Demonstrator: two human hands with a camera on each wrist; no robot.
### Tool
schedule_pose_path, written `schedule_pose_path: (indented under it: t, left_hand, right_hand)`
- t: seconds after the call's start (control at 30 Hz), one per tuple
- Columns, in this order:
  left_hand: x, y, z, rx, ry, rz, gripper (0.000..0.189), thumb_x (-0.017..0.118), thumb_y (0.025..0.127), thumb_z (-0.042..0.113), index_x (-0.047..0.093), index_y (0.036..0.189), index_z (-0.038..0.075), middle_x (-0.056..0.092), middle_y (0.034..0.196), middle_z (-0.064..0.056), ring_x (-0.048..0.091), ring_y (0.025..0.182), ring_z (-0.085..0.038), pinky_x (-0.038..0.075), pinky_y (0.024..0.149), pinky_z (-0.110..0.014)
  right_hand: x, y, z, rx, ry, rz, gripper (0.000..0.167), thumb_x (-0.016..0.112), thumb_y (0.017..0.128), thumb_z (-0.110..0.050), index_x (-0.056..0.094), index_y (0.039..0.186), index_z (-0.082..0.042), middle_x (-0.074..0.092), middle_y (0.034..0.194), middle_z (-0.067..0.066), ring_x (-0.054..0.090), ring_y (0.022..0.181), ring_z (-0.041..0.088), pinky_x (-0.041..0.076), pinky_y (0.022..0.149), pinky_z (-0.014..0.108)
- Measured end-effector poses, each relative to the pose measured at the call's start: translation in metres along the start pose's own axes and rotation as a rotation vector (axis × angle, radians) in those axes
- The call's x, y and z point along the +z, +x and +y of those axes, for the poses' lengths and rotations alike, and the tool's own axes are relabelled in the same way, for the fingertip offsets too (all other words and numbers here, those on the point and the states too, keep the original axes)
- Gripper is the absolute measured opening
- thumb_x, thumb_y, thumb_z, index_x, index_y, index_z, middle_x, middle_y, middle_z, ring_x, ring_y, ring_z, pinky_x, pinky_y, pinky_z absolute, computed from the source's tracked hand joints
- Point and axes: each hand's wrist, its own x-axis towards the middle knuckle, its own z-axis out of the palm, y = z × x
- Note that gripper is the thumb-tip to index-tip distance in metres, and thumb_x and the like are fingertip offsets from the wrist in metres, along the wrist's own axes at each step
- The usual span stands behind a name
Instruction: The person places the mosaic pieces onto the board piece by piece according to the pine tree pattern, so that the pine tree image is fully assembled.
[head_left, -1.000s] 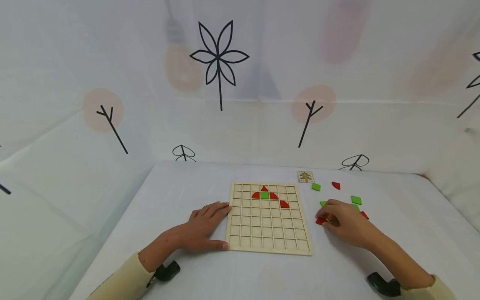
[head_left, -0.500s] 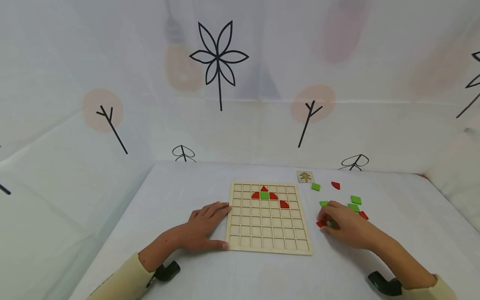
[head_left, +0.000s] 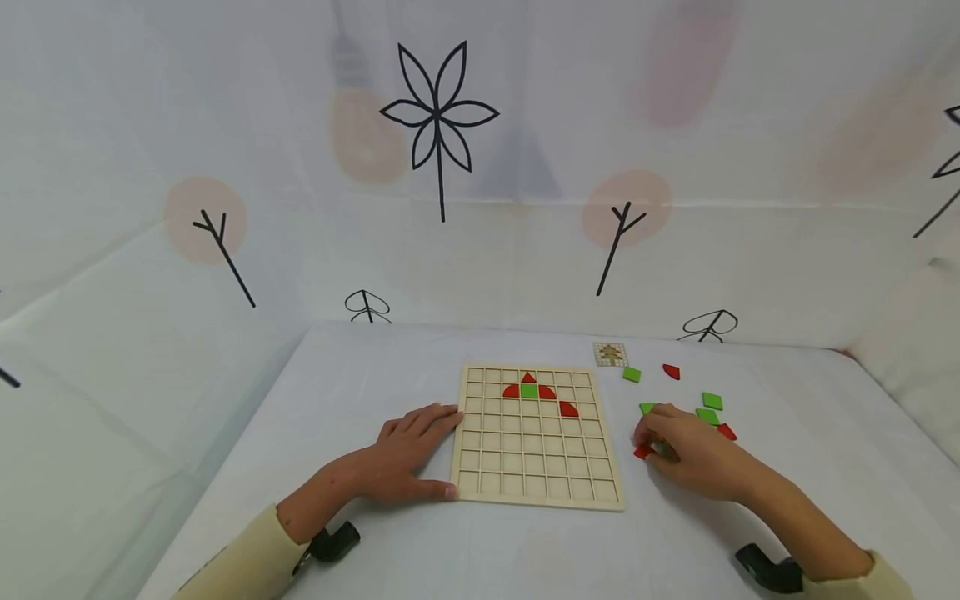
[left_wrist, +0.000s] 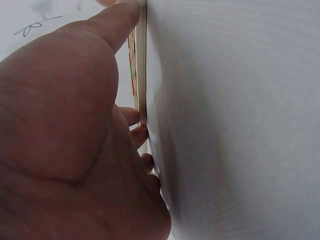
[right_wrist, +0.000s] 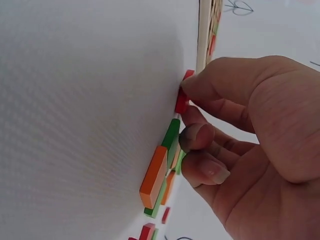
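Note:
A pale wooden grid board (head_left: 534,467) lies on the white cloth in the head view. Set in its upper cells are a green square tile (head_left: 528,391), a red triangle (head_left: 528,377) and several red quarter-round tiles (head_left: 569,408). Against the board's left edge rests my left hand (head_left: 405,457), fingers extended and thumb at the near corner; its palm fills much of the left wrist view. Right of the board, my right hand (head_left: 697,454) pinches a red tile (right_wrist: 182,101) between thumb and finger. Beside its curled fingers lie green (right_wrist: 171,134) and orange (right_wrist: 154,176) tiles, mostly hidden in the head view.
A small pattern card (head_left: 611,354) with a tree picture lies beyond the board's right corner. Loose green tiles (head_left: 712,401) and red tiles (head_left: 672,372) are scattered around the right hand. A printed white cloth (head_left: 525,267) hangs behind the table.
My right hand has shifted slightly right and nearer, and the red tile at its fingertips has moved a little toward me. My left hand and the board stay put.

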Motion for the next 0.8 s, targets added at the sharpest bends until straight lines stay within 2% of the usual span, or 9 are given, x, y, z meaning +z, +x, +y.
schedule_pose_path:
  t: [0.3, 0.53, 0.8]
  left_hand:
    - [-0.0007, 0.0001, 0.0006, -0.008, 0.002, 0.0, 0.103, 0.064, 0.094, 0.073, 0.017, 0.171, 0.024, 0.015, 0.176, 0.004, 0.009, 0.163, -0.026, 0.024, 0.118, -0.06]
    - [-0.0014, -0.0003, 0.0006, -0.007, -0.002, 0.002, 0.103, 0.064, 0.094, 0.073, 0.017, 0.171, 0.023, 0.015, 0.176, 0.004, 0.009, 0.163, -0.027, 0.024, 0.118, -0.06]
    - [-0.0015, 0.0, 0.0006, -0.008, -0.011, 0.001, 0.103, 0.064, 0.094, 0.073, 0.017, 0.171, 0.023, 0.015, 0.176, 0.004, 0.009, 0.163, -0.027, 0.024, 0.118, -0.061]
  right_hand:
    - [-0.0004, 0.0, -0.0034, 0.007, 0.004, 0.011, 0.024, 0.082, 0.088, -0.005, 0.07, 0.102, -0.021, 0.057, 0.093, -0.012, 0.052, 0.087, 0.008, 0.051, 0.072, 0.023]
    - [-0.0021, 0.0002, -0.0046, 0.029, -0.006, 0.013, 0.024, 0.086, 0.087, -0.007, 0.071, 0.1, -0.022, 0.06, 0.098, -0.01, 0.054, 0.086, 0.01, 0.052, 0.072, 0.023]
    - [0.0007, 0.0024, -0.0058, 0.037, -0.022, 0.005, 0.028, 0.085, 0.083, -0.004, 0.07, 0.097, -0.023, 0.058, 0.094, -0.011, 0.053, 0.087, 0.011, 0.051, 0.071, 0.022]
